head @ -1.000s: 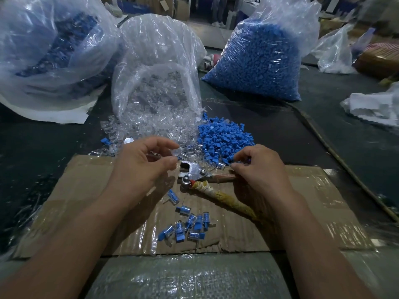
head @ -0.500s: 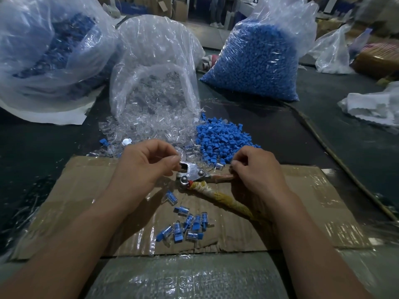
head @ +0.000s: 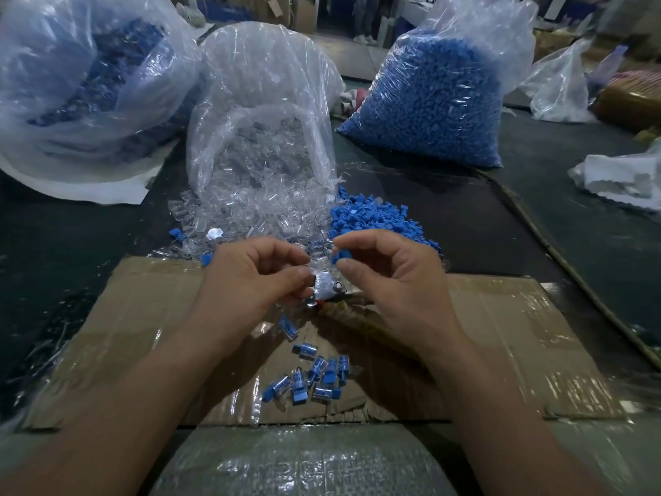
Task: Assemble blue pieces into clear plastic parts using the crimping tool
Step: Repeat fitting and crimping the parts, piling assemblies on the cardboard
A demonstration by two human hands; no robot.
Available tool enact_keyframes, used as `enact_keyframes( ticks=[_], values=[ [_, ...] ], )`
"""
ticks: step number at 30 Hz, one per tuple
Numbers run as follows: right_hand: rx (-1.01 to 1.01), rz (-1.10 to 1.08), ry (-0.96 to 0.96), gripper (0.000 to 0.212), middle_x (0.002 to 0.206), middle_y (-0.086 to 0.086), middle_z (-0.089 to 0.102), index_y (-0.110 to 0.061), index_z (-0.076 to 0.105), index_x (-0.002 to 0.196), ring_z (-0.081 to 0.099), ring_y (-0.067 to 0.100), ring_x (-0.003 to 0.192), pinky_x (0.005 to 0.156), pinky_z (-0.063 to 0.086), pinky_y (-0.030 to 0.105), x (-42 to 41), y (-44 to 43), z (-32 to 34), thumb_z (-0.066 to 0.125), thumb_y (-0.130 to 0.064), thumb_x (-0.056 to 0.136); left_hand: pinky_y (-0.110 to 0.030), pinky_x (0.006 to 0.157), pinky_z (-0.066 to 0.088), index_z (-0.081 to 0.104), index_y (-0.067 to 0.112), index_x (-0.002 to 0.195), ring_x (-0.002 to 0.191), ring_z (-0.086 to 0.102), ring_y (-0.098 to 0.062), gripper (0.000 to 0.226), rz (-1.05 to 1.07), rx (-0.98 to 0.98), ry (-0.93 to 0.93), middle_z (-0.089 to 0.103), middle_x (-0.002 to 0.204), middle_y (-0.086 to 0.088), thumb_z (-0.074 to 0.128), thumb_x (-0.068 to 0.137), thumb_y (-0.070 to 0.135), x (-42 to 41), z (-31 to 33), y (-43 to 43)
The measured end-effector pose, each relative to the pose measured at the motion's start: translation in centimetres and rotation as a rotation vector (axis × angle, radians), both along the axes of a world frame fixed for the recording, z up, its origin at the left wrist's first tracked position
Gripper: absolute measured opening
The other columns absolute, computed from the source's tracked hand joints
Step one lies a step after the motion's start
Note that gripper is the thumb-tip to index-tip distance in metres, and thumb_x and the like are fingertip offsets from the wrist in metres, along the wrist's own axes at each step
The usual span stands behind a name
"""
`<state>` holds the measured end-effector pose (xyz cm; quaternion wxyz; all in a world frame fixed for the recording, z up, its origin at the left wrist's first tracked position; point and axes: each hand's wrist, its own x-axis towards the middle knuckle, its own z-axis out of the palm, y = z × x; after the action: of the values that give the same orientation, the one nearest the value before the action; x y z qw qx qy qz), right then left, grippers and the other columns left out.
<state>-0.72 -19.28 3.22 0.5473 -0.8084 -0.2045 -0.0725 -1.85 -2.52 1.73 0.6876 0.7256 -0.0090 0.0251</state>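
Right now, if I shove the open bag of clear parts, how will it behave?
Probably floppy: the bag is thin crinkled film, slumped on its side. Likely to spill more: its mouth lies open and clear parts already fan out before it.

Right hand [head: 393, 281] (off the tool [head: 332, 291]) now pinches blue piece [head: 342, 255].

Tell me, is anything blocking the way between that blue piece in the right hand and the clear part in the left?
Nothing visible does. The right hand pinches the blue piece close beside the clear plastic part held in the left hand, with only air between them. The crimping tool lies lower, on the cardboard.
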Motion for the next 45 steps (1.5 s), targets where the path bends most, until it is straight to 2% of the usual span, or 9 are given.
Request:
enact_keyframes(
  ticks=[6, 12, 14, 19, 22, 27, 33, 38, 45],
  values=[
    [-0.072, 0.028, -0.054, 0.033, 0.086, -0.022, 0.062, -0.04, 0.061, 0.088, 0.061, -0.002, 0.083, 0.077, 0.049, 0.014, -0.2, 0.6, -0.3, 0.073, -0.011, 0.074, -0.015, 0.054, 0.051, 0.066, 0.014, 0.08, 0.059, 0.069, -0.014, 0.013, -0.012, 0.005, -0.014, 0.072, 0.07, -0.005, 0.067, 0.068, 0.009, -0.1, 0.2, -0.2],
    [-0.139, 0.024, -0.142, 0.025, 0.088, -0.012, 0.064, -0.016, 0.071, 0.096, 0.061, 0.003, 0.086, 0.078, 0.049, 0.016, -0.1, 0.7, -0.8, 0.075, -0.007, 0.073, -0.015, 0.054, 0.052, 0.066, 0.014, 0.079, 0.058, 0.068, -0.012, 0.013, -0.054, 0.008, -0.028, 0.071, 0.068, -0.005, 0.065, 0.071, 0.003, -0.4, 0.3, -0.3],
    [-0.144, 0.032, -0.141, 0.025, 0.088, -0.01, 0.064, -0.013, 0.071, 0.097, 0.061, 0.003, 0.086, 0.078, 0.049, 0.015, -0.1, 0.8, -0.9, 0.075, -0.007, 0.073, -0.018, 0.055, 0.054, 0.067, 0.013, 0.078, 0.058, 0.068, -0.014, 0.015, -0.06, -0.015, -0.022, 0.071, 0.067, -0.007, 0.064, 0.073, -0.001, -0.5, 0.3, -0.3],
    [-0.105, 0.049, -0.107, 0.028, 0.087, -0.018, 0.063, -0.02, 0.068, 0.099, 0.063, 0.002, 0.085, 0.078, 0.05, 0.015, -0.1, 0.7, -0.9, 0.074, -0.008, 0.074, -0.018, 0.054, 0.053, 0.067, 0.012, 0.077, 0.057, 0.067, -0.014, 0.012, -0.074, -0.045, -0.01, 0.071, 0.066, -0.008, 0.066, 0.066, 0.009, -0.4, 0.5, -0.3],
    [-0.102, 0.052, -0.11, 0.024, 0.086, -0.011, 0.066, -0.015, 0.07, 0.096, 0.064, 0.005, 0.083, 0.077, 0.052, 0.018, -0.1, 0.6, -0.9, 0.074, -0.008, 0.073, -0.018, 0.054, 0.053, 0.068, 0.014, 0.074, 0.058, 0.068, -0.016, 0.015, -0.076, -0.063, -0.001, 0.071, 0.066, -0.009, 0.066, 0.059, 0.016, -0.4, 0.5, -0.3],
    [-0.108, 0.066, -0.175, 0.023, 0.089, 0.001, 0.069, -0.008, 0.071, 0.094, 0.064, 0.008, 0.084, 0.077, 0.053, 0.023, -0.2, 0.6, -0.9, 0.075, -0.004, 0.071, -0.019, 0.053, 0.053, 0.072, 0.021, 0.065, 0.057, 0.067, -0.016, 0.01, -0.102, -0.119, 0.027, 0.07, 0.066, -0.009, 0.068, 0.056, 0.017, -0.3, 0.3, 0.0],
    [-0.096, 0.083, -0.183, 0.027, 0.09, -0.006, 0.065, -0.008, 0.069, 0.098, 0.063, 0.007, 0.087, 0.079, 0.051, 0.017, -0.3, 0.7, -1.1, 0.075, -0.005, 0.072, -0.018, 0.051, 0.052, 0.072, 0.02, 0.061, 0.051, 0.064, -0.015, 0.01, -0.098, -0.141, 0.05, 0.068, 0.06, -0.01, 0.067, 0.054, 0.015, -0.2, 0.3, 0.0],
    [-0.07, 0.088, -0.164, 0.025, 0.088, -0.004, 0.067, -0.008, 0.071, 0.095, 0.064, 0.007, 0.083, 0.076, 0.052, 0.019, -0.2, 0.6, -1.2, 0.075, -0.005, 0.071, -0.018, 0.05, 0.052, 0.072, 0.021, 0.063, 0.053, 0.065, -0.015, 0.011, -0.117, -0.147, 0.068, 0.068, 0.062, -0.01, 0.067, 0.055, 0.014, -0.2, 0.2, 0.1],
    [-0.074, 0.065, -0.186, 0.031, 0.087, -0.011, 0.065, -0.02, 0.066, 0.098, 0.064, 0.003, 0.082, 0.075, 0.052, 0.017, -0.2, 0.3, -1.0, 0.075, -0.008, 0.072, -0.02, 0.049, 0.052, 0.073, 0.015, 0.063, 0.053, 0.065, -0.017, 0.015, -0.209, -0.285, 0.13, 0.068, 0.061, -0.011, 0.063, 0.055, 0.005, -0.1, 0.5, 0.4]
  ],
)
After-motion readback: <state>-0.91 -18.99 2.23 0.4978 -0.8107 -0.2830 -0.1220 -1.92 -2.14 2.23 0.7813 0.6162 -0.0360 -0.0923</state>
